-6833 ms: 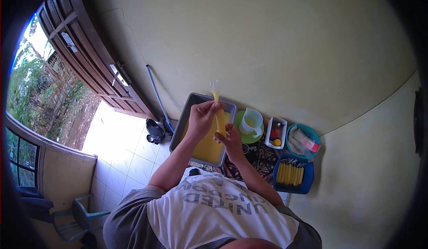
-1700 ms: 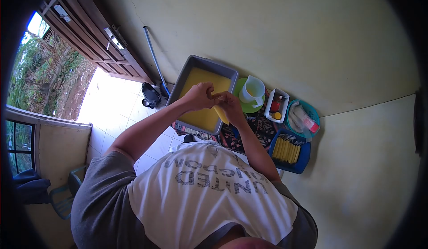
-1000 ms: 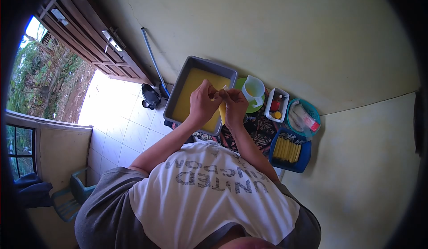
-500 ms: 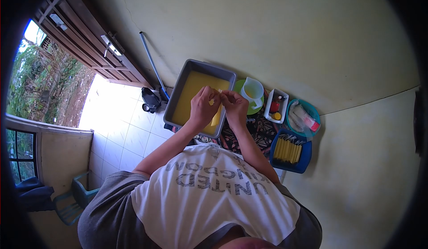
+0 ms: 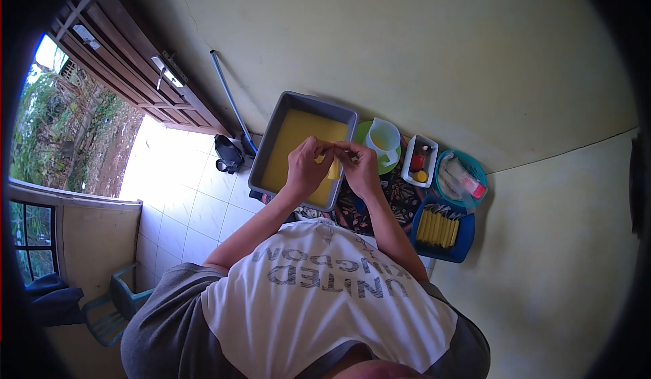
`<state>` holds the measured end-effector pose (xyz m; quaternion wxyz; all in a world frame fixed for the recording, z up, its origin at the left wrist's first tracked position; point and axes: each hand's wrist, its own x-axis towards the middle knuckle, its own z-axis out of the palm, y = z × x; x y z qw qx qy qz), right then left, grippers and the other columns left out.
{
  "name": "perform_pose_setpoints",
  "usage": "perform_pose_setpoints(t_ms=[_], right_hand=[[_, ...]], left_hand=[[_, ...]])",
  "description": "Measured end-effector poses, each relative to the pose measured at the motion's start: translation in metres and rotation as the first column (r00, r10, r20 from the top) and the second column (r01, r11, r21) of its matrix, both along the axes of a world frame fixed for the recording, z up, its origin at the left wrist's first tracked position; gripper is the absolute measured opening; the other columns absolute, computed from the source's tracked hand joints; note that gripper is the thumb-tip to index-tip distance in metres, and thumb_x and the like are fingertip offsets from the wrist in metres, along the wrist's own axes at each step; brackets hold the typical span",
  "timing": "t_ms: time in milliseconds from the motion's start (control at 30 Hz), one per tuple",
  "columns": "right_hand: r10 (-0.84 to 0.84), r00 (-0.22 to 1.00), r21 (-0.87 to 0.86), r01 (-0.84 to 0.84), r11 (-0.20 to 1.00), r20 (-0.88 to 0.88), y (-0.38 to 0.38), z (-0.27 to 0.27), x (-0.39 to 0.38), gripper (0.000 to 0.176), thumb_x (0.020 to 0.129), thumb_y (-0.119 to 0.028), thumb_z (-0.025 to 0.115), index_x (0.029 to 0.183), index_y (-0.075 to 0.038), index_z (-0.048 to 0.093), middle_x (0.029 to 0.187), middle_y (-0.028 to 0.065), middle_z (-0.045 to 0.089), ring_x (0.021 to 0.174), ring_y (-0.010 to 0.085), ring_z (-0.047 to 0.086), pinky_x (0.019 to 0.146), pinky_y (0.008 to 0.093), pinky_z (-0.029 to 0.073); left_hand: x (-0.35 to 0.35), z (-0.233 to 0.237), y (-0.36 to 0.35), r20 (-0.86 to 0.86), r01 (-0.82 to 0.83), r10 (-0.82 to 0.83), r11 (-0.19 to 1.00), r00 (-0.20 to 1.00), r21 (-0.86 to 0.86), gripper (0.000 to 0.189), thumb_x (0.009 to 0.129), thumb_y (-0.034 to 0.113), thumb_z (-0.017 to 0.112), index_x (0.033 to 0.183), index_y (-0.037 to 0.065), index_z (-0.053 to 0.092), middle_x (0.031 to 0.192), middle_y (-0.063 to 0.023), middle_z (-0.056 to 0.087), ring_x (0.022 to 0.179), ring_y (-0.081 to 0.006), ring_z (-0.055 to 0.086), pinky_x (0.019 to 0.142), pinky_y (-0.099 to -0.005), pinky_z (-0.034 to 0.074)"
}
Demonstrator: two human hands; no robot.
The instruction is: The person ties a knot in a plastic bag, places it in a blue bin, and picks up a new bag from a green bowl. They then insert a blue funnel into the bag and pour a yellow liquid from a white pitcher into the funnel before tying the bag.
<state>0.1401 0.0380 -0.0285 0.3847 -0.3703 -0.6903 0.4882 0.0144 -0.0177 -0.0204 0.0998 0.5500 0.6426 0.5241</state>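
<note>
Over the grey basin [image 5: 272, 122], which holds yellow liquid [image 5: 291, 131], my two hands meet fingertip to fingertip. My left hand [image 5: 306, 168] is closed in a pinch, and so is my right hand [image 5: 359, 170]. Between them hangs a slim yellow-filled plastic tube [image 5: 333, 171], its top end hidden in the pinched fingers. Similar filled tubes [image 5: 436, 230] lie side by side in the blue basket [image 5: 461, 249] to the right.
Right of the basin, a clear measuring jug [image 5: 383, 137] stands on a green plate [image 5: 364, 129]. Beyond it are a white tray [image 5: 411, 175] with small bottles and a teal basket [image 5: 479, 173] of plastic packs. A patterned cloth [image 5: 400, 206] lies beneath; a wall rises behind.
My fingertips have drawn together and flattened out over the tube's top. The bit of clear plastic that showed above them is no longer visible.
</note>
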Motion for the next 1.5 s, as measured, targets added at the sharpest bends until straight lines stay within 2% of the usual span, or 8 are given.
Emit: perform_pose_setpoints(t_ms=[400,500,700,900,1100,1300,1367,1500], right_hand=[[-0.059,0.992,0.304,0.021,0.952,0.115,-0.002,0.007,-0.001,0.013,0.08,0.001,0.062,0.093,0.0,0.059,0.083,0.0089,0.065,0.066,0.0159,0.061,0.057,0.0255,0.046],[-0.102,0.991,0.31,0.124,0.943,-0.085,0.0,0.009,-0.005,0.02,0.078,0.002,0.062,0.089,0.0,0.046,0.081,0.0103,0.064,0.064,0.0179,0.06,0.056,0.0275,0.045],[-0.069,0.987,0.37,0.011,0.929,0.145,0.005,0.019,0.001,0.026,0.078,0.0,0.063,0.082,-0.003,0.038,0.071,0.0088,0.058,0.055,0.0183,0.052,0.053,0.0279,0.042],[-0.015,0.994,0.112,0.003,0.994,0.108,0.008,0.008,0.003,0.027,0.077,0.003,0.062,0.071,-0.004,0.037,0.071,0.003,0.057,0.056,0.0058,0.042,0.051,0.0225,0.037],[-0.012,0.985,-0.143,-0.013,0.99,-0.172,0.008,-0.002,0.003,0.024,0.077,0.003,0.061,0.067,-0.006,0.04,0.066,-0.0043,0.049,0.054,0.0014,0.033,0.047,0.0198,0.03],[0.021,0.966,-0.203,-0.075,0.976,-0.257,0.007,-0.007,0.006,0.03,0.077,0.006,0.06,0.063,-0.007,0.036,0.073,-0.0004,0.051,0.059,0.0016,0.034,0.051,0.0177,0.031],[-0.012,0.97,-0.399,-0.088,0.913,-0.241,0.006,-0.002,0.008,0.034,0.076,0.007,0.061,0.062,-0.009,0.034,0.077,0.0018,0.054,0.061,0.002,0.038,0.054,0.0176,0.034],[-0.067,0.928,-0.463,-0.119,0.878,-0.366,0.001,0.005,0.005,0.034,0.077,0.007,0.061,0.061,-0.01,0.036,0.077,0.0018,0.055,0.062,0.0018,0.04,0.053,0.018,0.034]], left_hand=[[0.002,-0.003,0.004,-0.077,0.025,-0.022,0.999,0.997,0.043,0.012,0.073,0.004,0.068,0.075,0.003,0.057,0.069,-0.0076,0.06,0.056,-0.019,0.058,0.051,-0.0294,0.048],[0.002,-0.004,0.006,-0.057,0.031,-0.028,0.998,0.998,0.05,0.01,0.074,0.005,0.068,0.078,0.003,0.059,0.069,-0.007,0.06,0.056,-0.0196,0.058,0.051,-0.0296,0.048],[0.002,0.004,0.004,-0.121,0.037,-0.039,0.999,0.992,-0.015,0.01,0.073,0.005,0.067,0.077,0.003,0.058,0.069,-0.0076,0.061,0.055,-0.0201,0.058,0.051,-0.0301,0.047],[0.007,0.004,0.003,-0.09,0.05,-0.053,0.998,0.995,-0.028,0.012,0.074,0.003,0.066,0.074,0.002,0.054,0.072,-0.0095,0.062,0.058,-0.0243,0.06,0.053,-0.0316,0.048],[0.008,0.003,0.003,-0.018,0.056,-0.057,0.997,0.998,-0.052,0.026,0.075,-0.001,0.063,0.067,0.002,0.038,0.075,-0.0138,0.064,0.068,-0.0316,0.063,0.057,-0.0342,0.048],[0.007,0.011,0.0,-0.058,0.088,-0.093,0.993,0.994,-0.077,0.02,0.075,-0.001,0.061,0.069,0.001,0.042,0.074,-0.0153,0.063,0.068,-0.0334,0.062,0.057,-0.0361,0.048],[0.005,0.01,0.0,-0.034,0.101,-0.103,0.993,0.994,-0.06,0.014,0.077,0.001,0.059,0.072,0.0,0.046,0.072,-0.0157,0.061,0.067,-0.0347,0.061,0.057,-0.0382,0.047],[0.002,0.009,-0.001,-0.026,0.121,-0.123,0.99,0.992,-0.069,0.007,0.08,0.004,0.056,0.075,0.0,0.052,0.071,-0.017,0.059,0.066,-0.0369,0.059,0.057,-0.0413,0.047]])
